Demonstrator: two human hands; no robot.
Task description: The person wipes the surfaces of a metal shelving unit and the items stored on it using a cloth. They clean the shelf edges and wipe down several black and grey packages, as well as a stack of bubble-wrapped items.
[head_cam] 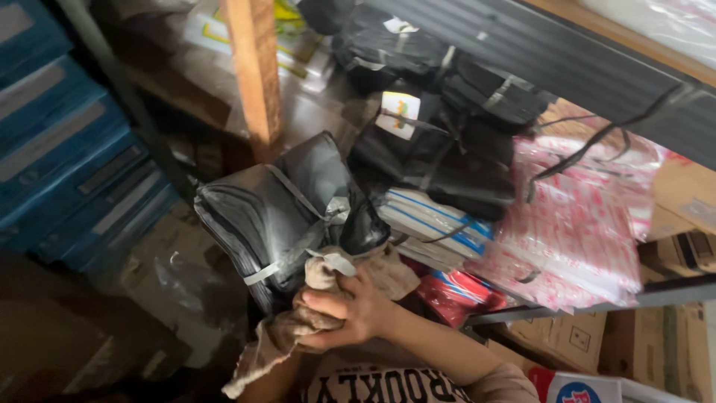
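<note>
**Cloth pressed to a dusty bundle at the shelf edge**

Cloth [317,298], brownish and crumpled, sits bunched in our right hand [350,310]. The fingers are curled tight round it and a loose tail hangs down to the left. We cannot see our left hand; the cloth and the picture's lower edge hide that side.

The cloth's upper end touches the underside of a grey-black bundle of folded bags [287,213]. A pale strap [261,272] binds the bundle, which looks dusty and tilts out over the front of the shelf. Just right of the hand lie a red packet [455,295] and, above it, a white stack with blue stripes [432,220]. Beside those, pink-and-white packs [582,224] rest on the shelf rail [671,292], with cardboard boxes [567,339] below.

Further back, more black bundles [447,149] are piled up, one carrying a white tag [397,113]. Behind them stand a wooden post [253,67] and, far left, blue crates [60,149].

From the grip and the contact, we judge that wiping the nearest bundle is the step in hand, and it looks barely begun. Taking the cloth across the bundle's face would call for a firm, flat press. It would also need some support from below, since the bundle leans out over the edge and could slip.
</note>
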